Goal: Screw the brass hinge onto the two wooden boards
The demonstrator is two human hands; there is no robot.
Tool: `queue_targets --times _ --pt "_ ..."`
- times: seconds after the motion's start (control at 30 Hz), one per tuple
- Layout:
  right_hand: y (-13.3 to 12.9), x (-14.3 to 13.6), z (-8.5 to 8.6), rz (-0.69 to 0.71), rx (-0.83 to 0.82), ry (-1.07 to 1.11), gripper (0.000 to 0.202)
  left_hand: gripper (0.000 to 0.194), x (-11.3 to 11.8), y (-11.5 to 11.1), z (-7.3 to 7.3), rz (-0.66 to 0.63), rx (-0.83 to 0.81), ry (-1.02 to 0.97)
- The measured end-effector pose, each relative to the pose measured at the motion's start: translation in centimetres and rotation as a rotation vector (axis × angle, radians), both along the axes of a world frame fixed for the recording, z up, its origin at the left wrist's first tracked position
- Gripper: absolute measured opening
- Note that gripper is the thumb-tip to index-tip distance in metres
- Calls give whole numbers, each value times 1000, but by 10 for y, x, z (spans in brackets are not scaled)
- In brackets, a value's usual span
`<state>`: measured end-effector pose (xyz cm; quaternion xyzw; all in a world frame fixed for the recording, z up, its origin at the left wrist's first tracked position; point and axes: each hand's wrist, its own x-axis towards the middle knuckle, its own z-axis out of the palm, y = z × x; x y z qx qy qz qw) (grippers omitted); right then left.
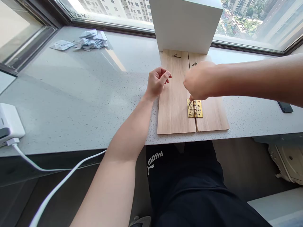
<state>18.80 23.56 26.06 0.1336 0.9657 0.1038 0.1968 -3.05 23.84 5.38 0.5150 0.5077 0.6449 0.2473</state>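
Note:
Two pale wooden boards [176,116] lie side by side on the speckled white counter, a narrow gap between them. A brass hinge [194,108] spans that gap near the front edge. Just above the hinge is my right hand [200,80], its fingers pinched downward at a small dark screw [190,103] over the hinge's left leaf. My left hand [159,82] hovers at the left board's left edge, fingers curled together; whether anything is inside is hidden. Several screws [176,56] rest at the back of the left board, and more [194,64] on the right board.
Behind the boards stands a large white box [184,28] by the window. Folded papers [91,40] are at the back left. A white power adapter [10,123] with a cable sits far left, and a dark object [285,107] lies at the right.

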Motion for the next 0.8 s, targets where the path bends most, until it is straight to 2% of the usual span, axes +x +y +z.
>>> queue_targets --times 0.07,0.1,0.2,0.27,0.4,0.43,0.63,0.7,0.8 --pt "-27 -6 14 -91 202 -203 30 43 -1 1 0 5 8 6" --pt "-38 -8 22 -97 229 -302 23 45 -1 2 0 9 14 10" --pt "-56 -6 38 -74 159 -294 35 48 -3 2 -1 16 22 18" --pt "-52 -1 41 -20 107 -289 33 49 -4 3 -1 16 24 19" --pt "-27 9 39 132 20 -289 6 50 -4 3 -2 12 43 28" --pt "-21 12 39 176 19 -269 6 51 -4 3 -2 10 40 31" --pt "-5 24 39 449 254 -219 40 51 -6 2 -3 -4 -7 14" --pt "-3 25 38 457 269 -227 44 49 -6 0 -3 -10 -10 16" --pt "-5 24 38 353 250 -190 40 46 -7 -1 -4 2 -16 29"
